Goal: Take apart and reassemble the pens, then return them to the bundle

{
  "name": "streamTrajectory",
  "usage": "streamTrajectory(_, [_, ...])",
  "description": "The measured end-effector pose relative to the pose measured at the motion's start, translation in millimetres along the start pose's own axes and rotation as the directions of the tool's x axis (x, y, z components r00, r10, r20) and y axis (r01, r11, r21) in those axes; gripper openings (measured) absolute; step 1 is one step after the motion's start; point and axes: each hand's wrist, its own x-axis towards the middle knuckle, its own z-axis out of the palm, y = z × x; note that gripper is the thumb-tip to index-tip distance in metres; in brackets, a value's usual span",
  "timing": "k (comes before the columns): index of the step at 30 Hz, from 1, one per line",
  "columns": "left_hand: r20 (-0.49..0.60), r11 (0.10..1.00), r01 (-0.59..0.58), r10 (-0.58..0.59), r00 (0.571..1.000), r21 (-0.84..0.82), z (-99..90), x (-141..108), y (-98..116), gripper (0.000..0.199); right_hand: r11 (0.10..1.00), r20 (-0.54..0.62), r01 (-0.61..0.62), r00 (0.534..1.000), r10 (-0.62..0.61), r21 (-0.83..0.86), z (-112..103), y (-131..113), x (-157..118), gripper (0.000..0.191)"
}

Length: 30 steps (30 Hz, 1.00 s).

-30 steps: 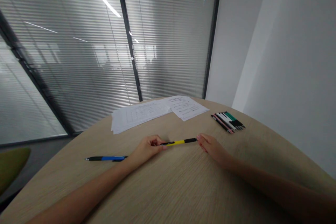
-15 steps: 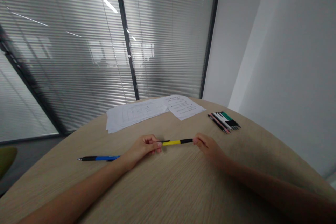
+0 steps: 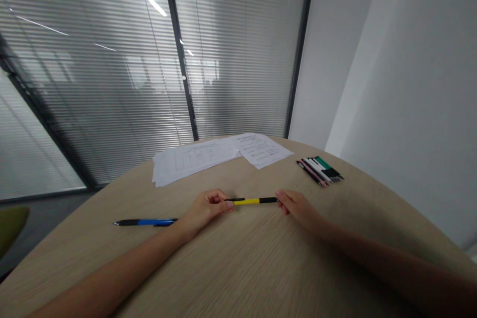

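Far left, a blue pen lying flat on the tabletop, long axis roughly left to right, tip to the left, right end just beside the left hand. Behind, one stack of papers, with one separate sheet overlapping its right side. Centre, a yellow pen pinched at its left end between thumb and curled fingers of the left hand, long axis nearly level, left to right, spanning the gap between both hands. Next, the right hand, fingers loosely together, fingertips at the pen's right end, grip impossible to tell. Far right, one pen bundle, exact number of pens unclear. Loose pens: two.
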Motion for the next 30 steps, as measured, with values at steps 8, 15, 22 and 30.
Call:
streamTrajectory(8, [-0.031,1.0,0.01,-0.01,0.999,-0.005,-0.9,0.5,-0.3,0.023,0.996,-0.011,0.011,1.0,-0.01,0.083,1.5,-8.5,-0.7,0.014])
streamTrajectory(15, [-0.037,1.0,0.004,-0.004,0.999,-0.005,-1.8,1.3,-2.7,0.025,0.979,-0.039,0.008,0.999,0.0,0.202,3.9,-6.0,1.0,0.022])
streamTrajectory(22, [-0.032,1.0,0.003,-0.003,0.999,0.003,-2.2,1.7,-4.0,0.024,0.999,-0.008,-0.021,1.0,0.022,0.047,0.5,1.3,1.0,0.033])
streamTrajectory(30, [-0.036,0.999,-0.002,0.0,0.999,-0.052,-3.1,4.3,-6.7,0.025,0.99,0.042,0.04,0.998,-0.046,0.137,3.4,-7.2,-0.1,0.026])
